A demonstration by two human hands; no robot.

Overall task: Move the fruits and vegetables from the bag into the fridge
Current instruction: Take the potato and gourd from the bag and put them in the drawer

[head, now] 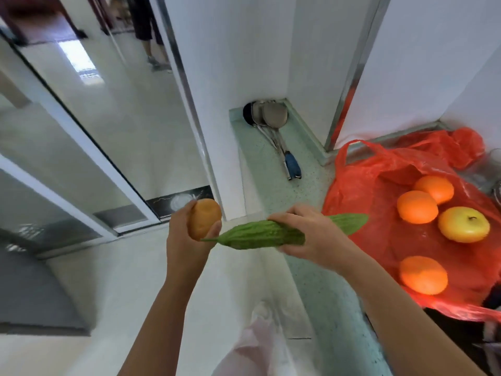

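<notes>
My left hand (187, 234) grips a brown potato (204, 217), held over the floor left of the counter. My right hand (314, 234) is closed around the middle of a green bitter gourd (257, 236), which lies level with its thin tip almost touching the potato. On the right, a red plastic bag (379, 185) is spread open on the counter. On it lie three oranges (417, 207) (435, 189) (423, 275) and a yellow apple (463, 224). No fridge is recognisable in the frame.
A pale green counter (311, 280) runs from the wall corner toward me. Metal ladles with a blue handle (292, 165) lie at its back. A white pillar (227, 90) stands left of it. A sliding glass door (81, 131) and another person's legs (146, 31) are at the far left.
</notes>
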